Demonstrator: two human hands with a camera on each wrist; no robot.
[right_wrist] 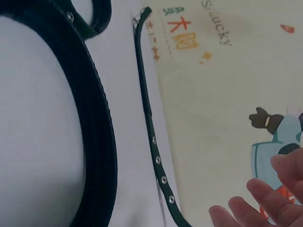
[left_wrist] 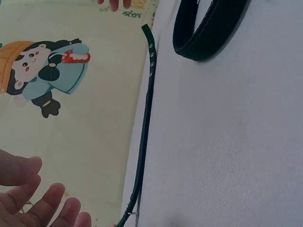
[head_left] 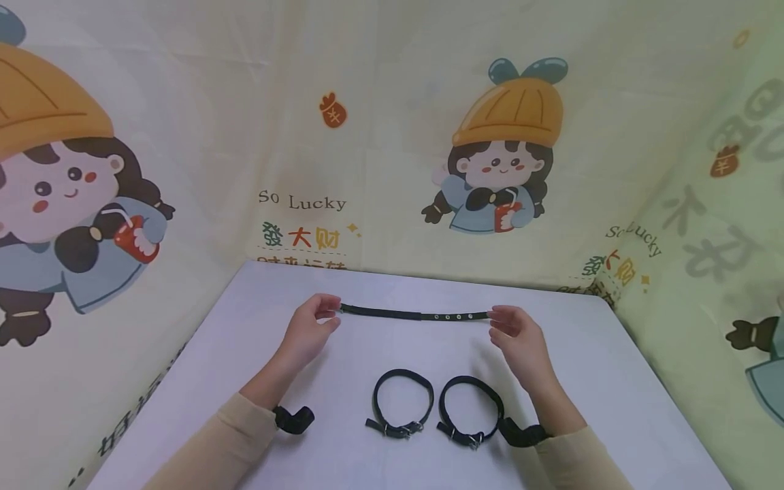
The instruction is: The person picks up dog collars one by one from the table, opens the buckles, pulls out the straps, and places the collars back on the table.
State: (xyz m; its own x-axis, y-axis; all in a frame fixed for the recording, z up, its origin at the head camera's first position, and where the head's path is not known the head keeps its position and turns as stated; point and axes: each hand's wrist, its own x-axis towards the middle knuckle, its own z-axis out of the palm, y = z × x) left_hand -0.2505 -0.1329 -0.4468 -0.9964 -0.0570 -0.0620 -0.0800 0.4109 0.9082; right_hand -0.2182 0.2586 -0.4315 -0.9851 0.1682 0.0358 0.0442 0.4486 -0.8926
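Observation:
A black collar (head_left: 392,314) with metal eyelets lies unbuckled and stretched across the far part of the table. My left hand (head_left: 309,330) is beside its buckle end, with spread fingers (left_wrist: 54,198) apart from the strap in the left wrist view. By the eyelet end hovers my right hand (head_left: 520,340); its loosely bent fingers (right_wrist: 246,208) hold nothing in the right wrist view. Closer to me, two more black collars, a left one (head_left: 401,371) and a right one (head_left: 468,378), are buckled into rings standing side by side.
The white table (head_left: 343,449) ends at a printed cloth (head_left: 392,156) hanging behind and along both sides. Black camera mounts sit on the left wrist (head_left: 295,420) and right wrist (head_left: 523,433), the right one overlapping the right ring's edge in the head view.

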